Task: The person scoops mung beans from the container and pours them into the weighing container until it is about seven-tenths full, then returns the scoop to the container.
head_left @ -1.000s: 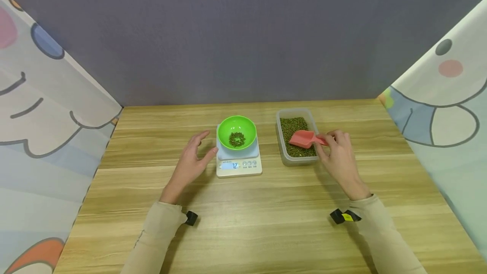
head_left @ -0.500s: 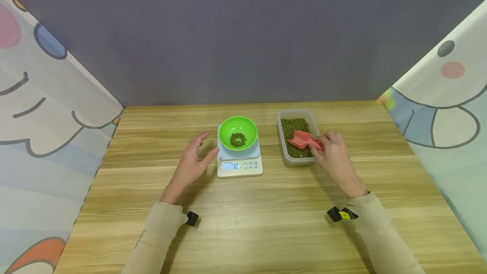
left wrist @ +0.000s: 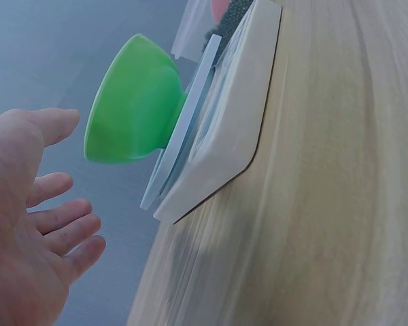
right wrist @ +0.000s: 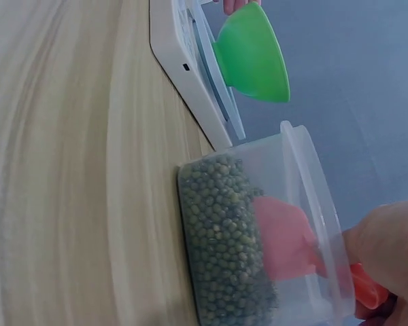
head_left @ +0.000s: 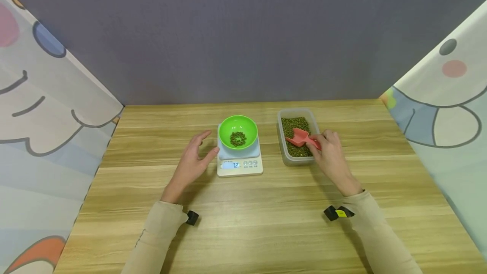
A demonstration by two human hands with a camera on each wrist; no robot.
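A small red scoop (head_left: 300,137) is gripped by its handle in my right hand (head_left: 332,155). Its blade dips into the mung beans (right wrist: 224,244) inside a clear plastic container (head_left: 298,160). Left of that, a green bowl (head_left: 247,127) with a few beans at its bottom stands on a white kitchen scale (head_left: 239,171), whose display reads about 7.2. My left hand (head_left: 191,160) holds nothing; it hovers beside the bowl with fingers spread and thumb near the scale's left edge. In the left wrist view a gap shows between those fingers and the bowl (left wrist: 132,102).
Everything stands on a wood-grain table (head_left: 243,231). Behind it rises a dark grey panel (head_left: 243,37), and cartoon-printed sheets (head_left: 45,130) flank both sides. The container is a short way right of the scale.
My right hand has moved slightly left, carrying the scoop a little deeper toward the container's left side and tilting its blade. My left hand, the bowl and the scale have stayed put.
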